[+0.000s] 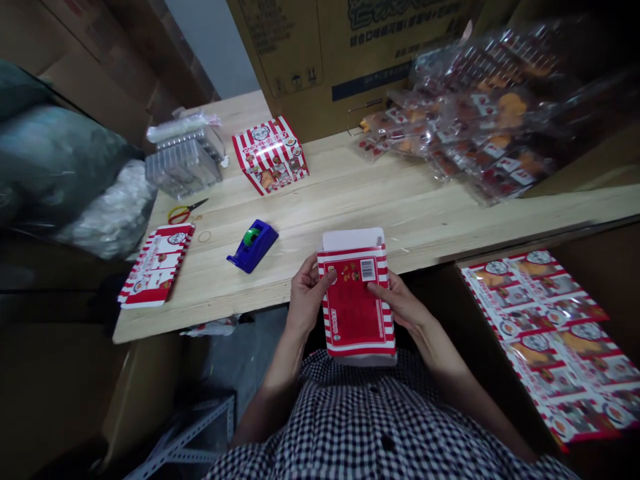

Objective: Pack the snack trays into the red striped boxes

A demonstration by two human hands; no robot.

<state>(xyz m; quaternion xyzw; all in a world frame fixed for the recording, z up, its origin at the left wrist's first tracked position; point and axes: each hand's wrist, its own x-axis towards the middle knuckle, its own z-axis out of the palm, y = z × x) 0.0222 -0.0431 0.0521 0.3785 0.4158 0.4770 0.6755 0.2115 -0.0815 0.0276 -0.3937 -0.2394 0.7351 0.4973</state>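
Observation:
Close to my body, over the table's front edge, I hold a red-and-white striped carton (356,313) with a barcode on its upper right. Its white top flap stands up and a pale flap shows at the bottom. My left hand (309,293) grips its left side, thumb on the front face. From the other side my right hand (395,301) holds the right edge, thumb also on the front; the fingers behind are hidden. Left of the carton on the table sits a blue tape dispenser (253,245) with a green roll.
A striped carton (271,155) and a pile of plastic-wrapped packs (480,127) lie farther back. Flat cartons (157,267), scissors (184,213) and stacked clear cases (183,167) are at left. Several printed cartons (555,340) lie lower right. A large cardboard box (300,73) stands behind.

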